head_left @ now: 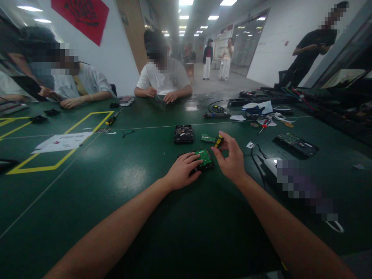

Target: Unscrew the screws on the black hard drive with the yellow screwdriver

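Observation:
A hard drive with a green circuit board facing up lies on the table in front of me. My left hand holds it from the left, fingers across the board and thumb along the near edge. In my right hand is a screwdriver with a yellow and black handle, pinched between thumb and fingers just right of the drive. Its shaft and tip cannot be made out. Behind the screwdriver lies a loose green circuit board. A second hard drive rests farther back.
Another hard drive lies to the right, near a red-handled screwdriver and a dark cable. A white paper and a yellow-handled screwdriver lie left. Across the table a person works with both hands.

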The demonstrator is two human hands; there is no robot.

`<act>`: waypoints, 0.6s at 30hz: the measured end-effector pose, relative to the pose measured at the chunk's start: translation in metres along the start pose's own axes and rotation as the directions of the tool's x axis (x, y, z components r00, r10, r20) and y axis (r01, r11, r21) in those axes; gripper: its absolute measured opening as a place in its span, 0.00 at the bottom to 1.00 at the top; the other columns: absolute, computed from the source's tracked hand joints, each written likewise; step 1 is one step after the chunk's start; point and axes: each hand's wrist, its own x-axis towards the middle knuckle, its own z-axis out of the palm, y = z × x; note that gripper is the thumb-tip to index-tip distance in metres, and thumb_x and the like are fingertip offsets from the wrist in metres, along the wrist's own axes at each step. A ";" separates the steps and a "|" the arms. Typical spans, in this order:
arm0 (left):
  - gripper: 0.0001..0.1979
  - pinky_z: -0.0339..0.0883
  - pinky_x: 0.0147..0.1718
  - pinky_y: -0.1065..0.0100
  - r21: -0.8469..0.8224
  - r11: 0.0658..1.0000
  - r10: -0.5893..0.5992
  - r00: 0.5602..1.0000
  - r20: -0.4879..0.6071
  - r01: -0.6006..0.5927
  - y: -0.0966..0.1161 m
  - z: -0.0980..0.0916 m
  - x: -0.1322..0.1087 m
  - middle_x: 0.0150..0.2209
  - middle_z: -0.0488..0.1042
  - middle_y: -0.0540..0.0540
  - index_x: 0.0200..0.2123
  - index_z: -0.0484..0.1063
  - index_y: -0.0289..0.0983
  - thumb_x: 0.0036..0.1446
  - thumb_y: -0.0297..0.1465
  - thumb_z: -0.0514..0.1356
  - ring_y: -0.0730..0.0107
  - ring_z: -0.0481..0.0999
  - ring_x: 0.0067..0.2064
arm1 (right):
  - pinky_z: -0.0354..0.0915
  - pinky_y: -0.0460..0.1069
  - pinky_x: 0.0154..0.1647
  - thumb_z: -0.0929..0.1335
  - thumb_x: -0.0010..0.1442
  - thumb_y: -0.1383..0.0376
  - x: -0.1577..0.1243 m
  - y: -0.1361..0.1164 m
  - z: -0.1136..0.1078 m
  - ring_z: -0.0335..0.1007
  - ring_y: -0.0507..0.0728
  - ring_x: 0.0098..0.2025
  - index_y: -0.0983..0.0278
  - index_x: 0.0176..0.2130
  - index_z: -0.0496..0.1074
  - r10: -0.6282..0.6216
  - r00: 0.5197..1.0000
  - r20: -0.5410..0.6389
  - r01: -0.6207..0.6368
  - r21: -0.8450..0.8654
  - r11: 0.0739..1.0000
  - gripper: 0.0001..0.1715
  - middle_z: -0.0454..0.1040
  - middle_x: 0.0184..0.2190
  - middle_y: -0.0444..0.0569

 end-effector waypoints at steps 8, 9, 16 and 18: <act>0.24 0.65 0.66 0.38 -0.009 1.000 -0.015 1.000 -0.004 0.015 0.002 -0.001 0.000 0.66 0.72 0.39 0.65 0.71 0.42 0.67 0.37 0.63 0.45 0.66 0.70 | 0.79 0.64 0.53 0.67 0.71 0.63 -0.002 0.001 0.002 0.79 0.64 0.53 0.52 0.74 0.55 0.060 0.998 0.020 -0.062 0.082 0.995 0.38 0.73 0.63 0.56; 0.24 0.65 0.66 0.38 -0.007 1.000 -0.015 1.000 -0.002 0.015 0.002 -0.001 0.000 0.66 0.72 0.39 0.65 0.71 0.42 0.68 0.37 0.63 0.45 0.66 0.70 | 0.79 0.64 0.53 0.67 0.71 0.63 -0.002 0.000 0.003 0.79 0.64 0.52 0.53 0.74 0.56 0.062 0.998 0.017 -0.063 0.080 0.995 0.38 0.73 0.63 0.56; 0.24 0.64 0.67 0.39 0.003 1.000 -0.004 1.000 0.001 0.004 0.000 0.000 -0.001 0.66 0.72 0.39 0.65 0.71 0.41 0.68 0.37 0.63 0.46 0.66 0.71 | 0.80 0.62 0.45 0.72 0.67 0.59 -0.002 0.001 0.003 0.77 0.63 0.48 0.53 0.68 0.61 0.024 0.999 -0.042 -0.023 0.024 0.999 0.34 0.73 0.60 0.55; 0.24 0.65 0.67 0.39 0.000 1.000 0.000 1.000 0.000 0.000 -0.001 0.001 -0.001 0.66 0.72 0.39 0.65 0.71 0.42 0.68 0.37 0.63 0.47 0.66 0.71 | 0.80 0.61 0.43 0.73 0.67 0.59 -0.002 0.001 0.003 0.76 0.62 0.45 0.52 0.67 0.62 0.020 0.998 -0.057 -0.019 0.017 1.000 0.34 0.73 0.58 0.54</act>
